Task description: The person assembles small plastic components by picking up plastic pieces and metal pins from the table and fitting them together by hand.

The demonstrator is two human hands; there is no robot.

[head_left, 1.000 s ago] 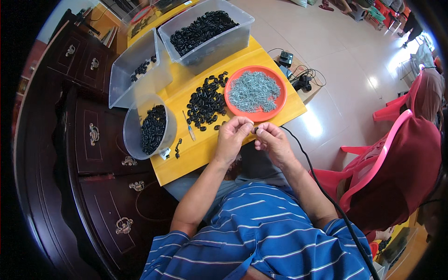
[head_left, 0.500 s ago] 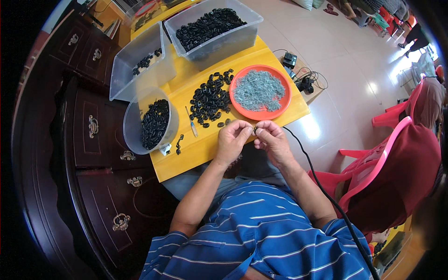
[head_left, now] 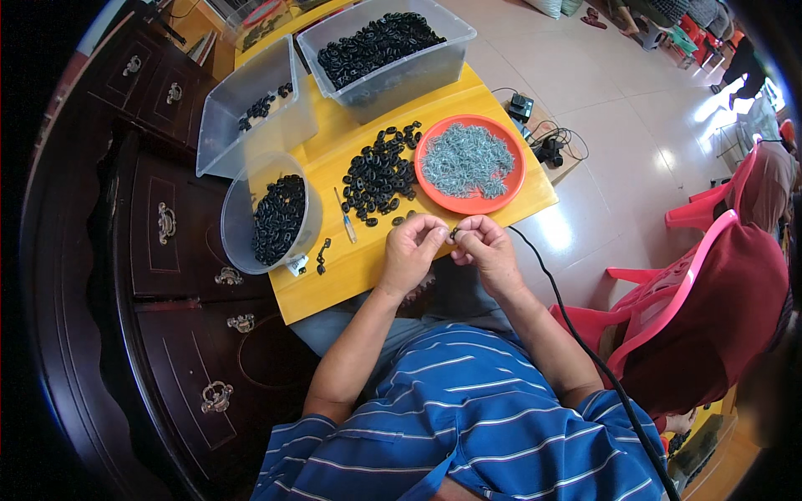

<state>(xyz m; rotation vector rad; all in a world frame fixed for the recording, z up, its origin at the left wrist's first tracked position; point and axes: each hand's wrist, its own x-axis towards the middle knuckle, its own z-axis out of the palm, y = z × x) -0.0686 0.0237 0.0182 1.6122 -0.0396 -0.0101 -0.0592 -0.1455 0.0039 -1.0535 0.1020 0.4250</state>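
- Hands first: your left hand (head_left: pixel 411 252) and right hand (head_left: pixel 484 250) meet just over the near edge of the yellow table (head_left: pixel 501 179), fingertips almost touching each other.
- Your right hand's thumb and fingers are pinched shut on a small black clip (head_left: pixel 454 233); it shows as a dark speck between the two hands, too small to make out its shape.
- Your left hand is curled closed with its fingertips toward that same clip; you cannot tell from this view whether it holds a part of its own.
- Just beyond your hands lies a loose pile of black plastic pieces (head_left: pixel 378 174) on the bare tabletop.
- To the right of that pile sits an orange plate (head_left: pixel 510 188) heaped with small grey metal wire pieces (head_left: pixel 466 159).
- To your left stands a round clear tub (head_left: pixel 241 238), partly filled with black pieces.
- A small screwdriver (head_left: pixel 344 225) lies between the tub and the pile.
- At the far side, a large clear bin (head_left: pixel 418 71) holds many black pieces; beside it a second clear bin (head_left: pixel 251 108) holds only a few.
- A black cable (head_left: pixel 576 334) runs from near your right hand down past your right forearm.
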